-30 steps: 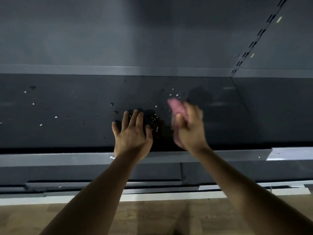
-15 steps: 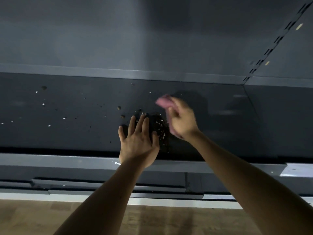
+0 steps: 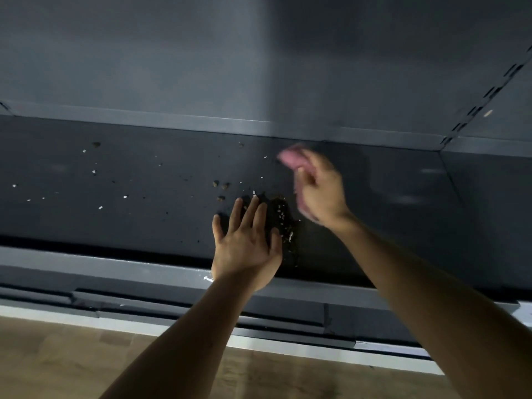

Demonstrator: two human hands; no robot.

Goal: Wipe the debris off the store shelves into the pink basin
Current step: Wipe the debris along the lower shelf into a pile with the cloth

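Right hand (image 3: 319, 194) grips pink cloth (image 3: 290, 159) just beyond and right of debris pile (image 3: 280, 217); left hand (image 3: 244, 246), flat and open on shelf (image 3: 115, 226), borders pile's left side, nearer; pink basin out of view.

Consists of grey back panel (image 3: 201, 53), slotted upright (image 3: 486, 96) at right, wood-grain floor (image 3: 72, 364) below; dimly lit.
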